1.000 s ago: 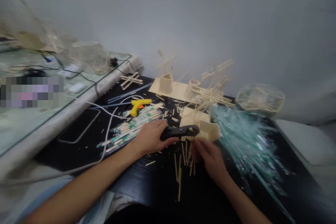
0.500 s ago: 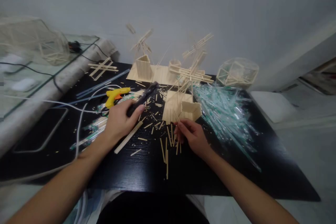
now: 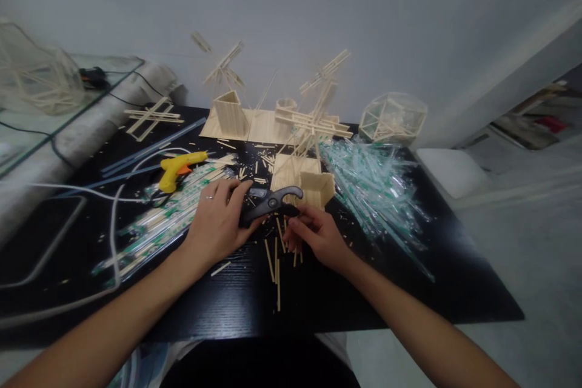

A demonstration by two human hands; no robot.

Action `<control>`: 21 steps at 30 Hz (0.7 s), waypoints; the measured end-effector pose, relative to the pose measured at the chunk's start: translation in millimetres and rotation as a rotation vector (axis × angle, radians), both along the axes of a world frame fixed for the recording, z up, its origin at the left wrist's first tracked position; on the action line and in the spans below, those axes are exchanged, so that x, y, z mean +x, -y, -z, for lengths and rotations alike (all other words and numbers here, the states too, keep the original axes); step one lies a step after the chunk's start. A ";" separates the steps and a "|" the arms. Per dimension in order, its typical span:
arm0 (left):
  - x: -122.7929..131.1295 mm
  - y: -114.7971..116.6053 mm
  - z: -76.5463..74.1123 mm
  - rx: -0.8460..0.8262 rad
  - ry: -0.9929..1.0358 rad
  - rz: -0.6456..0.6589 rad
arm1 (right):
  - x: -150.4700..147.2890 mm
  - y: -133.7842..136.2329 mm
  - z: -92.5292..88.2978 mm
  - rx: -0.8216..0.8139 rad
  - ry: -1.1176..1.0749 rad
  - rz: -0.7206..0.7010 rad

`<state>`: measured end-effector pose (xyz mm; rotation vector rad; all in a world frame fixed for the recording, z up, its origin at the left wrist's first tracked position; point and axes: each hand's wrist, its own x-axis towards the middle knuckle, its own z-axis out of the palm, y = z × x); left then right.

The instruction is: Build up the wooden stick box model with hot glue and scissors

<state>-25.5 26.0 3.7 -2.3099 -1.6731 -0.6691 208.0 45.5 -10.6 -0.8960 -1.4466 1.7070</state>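
Observation:
My left hand (image 3: 218,215) is wrapped round the handles of dark pruning shears (image 3: 271,202). Their jaws stand apart and point right, at the fingertips of my right hand (image 3: 322,235). That hand is closed in a pinch on a thin wooden stick, which is mostly hidden by fingers and blades. Just behind it stands a wooden model with an open box (image 3: 318,187) on a flat base (image 3: 282,171). Several short loose sticks (image 3: 278,279) lie on the black table below and between my hands.
A yellow glue gun (image 3: 175,171) rests at the left, near plastic-wrapped sticks (image 3: 159,224) and a white cable (image 3: 113,236). Clear and green plastic wrappers (image 3: 377,188) are heaped at the right. Wooden windmill models (image 3: 230,115) stand at the back, beside a stick-framed polyhedron (image 3: 395,118).
My left hand has brought the shears down and right, turning their jaws toward my right hand. My right hand stays pinched near the box. The view has shifted slightly.

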 end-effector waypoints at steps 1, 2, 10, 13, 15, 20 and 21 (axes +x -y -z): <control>-1.0 -0.3 0.3 0.007 -0.020 -0.007 | -0.1 0.3 -0.6 0.008 0.007 0.000; -2.4 -0.7 0.5 0.005 -0.037 -0.016 | -0.1 0.4 -1.1 0.013 0.015 0.000; -7.0 -1.1 0.3 -0.044 -0.061 -0.049 | 1.1 0.8 -0.1 0.022 0.052 0.019; -4.3 -0.5 1.1 -0.041 -0.045 -0.031 | 1.2 0.5 0.4 0.023 0.085 0.034; -3.1 -0.8 1.1 -0.030 -0.031 -0.028 | 1.6 0.0 0.4 0.036 0.109 0.039; -3.5 -1.2 0.3 -0.020 0.006 -0.022 | 2.9 -1.7 -0.3 0.078 0.112 0.029; -3.7 -0.9 0.4 -0.030 0.010 -0.018 | 3.0 -2.0 -0.5 0.073 0.108 0.026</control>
